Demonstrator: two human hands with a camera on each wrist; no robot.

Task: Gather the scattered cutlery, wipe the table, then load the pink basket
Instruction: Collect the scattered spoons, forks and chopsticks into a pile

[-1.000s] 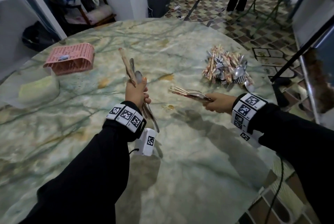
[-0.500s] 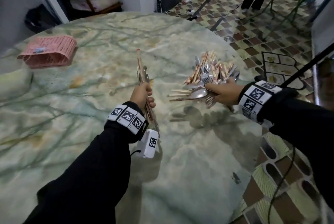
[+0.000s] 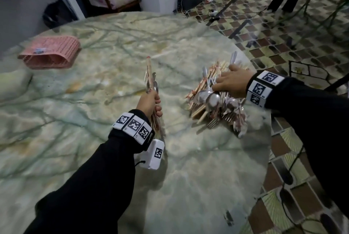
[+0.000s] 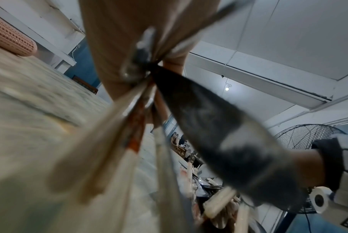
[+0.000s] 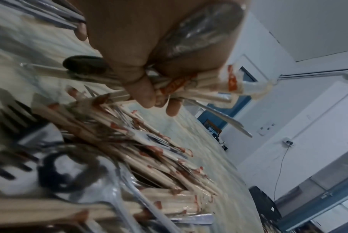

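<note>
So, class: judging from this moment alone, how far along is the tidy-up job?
Gathering is mostly done: a heap of wrapped chopsticks, spoons and forks sits near the marble table's edge. In hand: the right hand grips a bundle of cutlery at the heap, and the left hand holds another bunch upright. Left: no wiping shows, and the pink plastic basket lies tipped over, unloaded.

Long black sleeves (image 3: 94, 173) cover both arms; each wrist wears a white band (image 3: 135, 125) of black square-patterned markers, a white camera box (image 3: 154, 155) with cable hanging beneath the left
</note>
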